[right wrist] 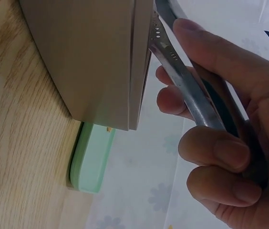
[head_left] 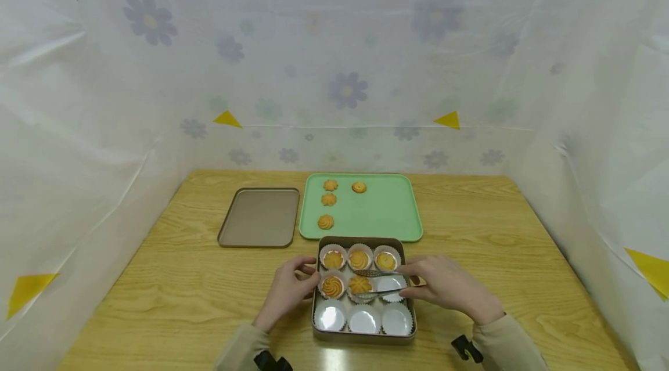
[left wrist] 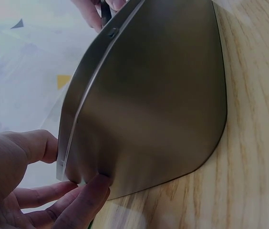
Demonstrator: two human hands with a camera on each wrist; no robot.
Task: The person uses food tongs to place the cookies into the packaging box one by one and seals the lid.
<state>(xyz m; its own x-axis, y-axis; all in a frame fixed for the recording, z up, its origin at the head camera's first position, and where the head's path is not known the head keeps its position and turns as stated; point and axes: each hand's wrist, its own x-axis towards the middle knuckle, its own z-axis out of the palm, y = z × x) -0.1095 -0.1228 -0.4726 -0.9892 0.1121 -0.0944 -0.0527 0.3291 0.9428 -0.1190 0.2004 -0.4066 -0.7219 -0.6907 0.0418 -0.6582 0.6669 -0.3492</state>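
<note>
My right hand (head_left: 449,285) grips a pair of metal tongs (right wrist: 189,90). In the head view their two arms reach over the tin, one on either side of a flower-shaped cookie (head_left: 360,284) in the middle paper cup. The rectangular metal tin (head_left: 364,338) holds rows of white paper cups. Cookies sit in the back row, and a swirled cookie (head_left: 332,287) is in the middle row's left cup. At the tin's left side, my left hand (head_left: 291,287) pinches the wall, thumb at the rim and fingertips against the outside, as the left wrist view shows (left wrist: 91,191).
Behind the tin lies a green tray (head_left: 381,214) with several cookies, among them a round one (head_left: 359,187). Left of it is a flat brown tray (head_left: 259,218) with nothing on it. Flower-printed sheeting (head_left: 347,57) encloses the wooden table (head_left: 172,284) at the back and sides.
</note>
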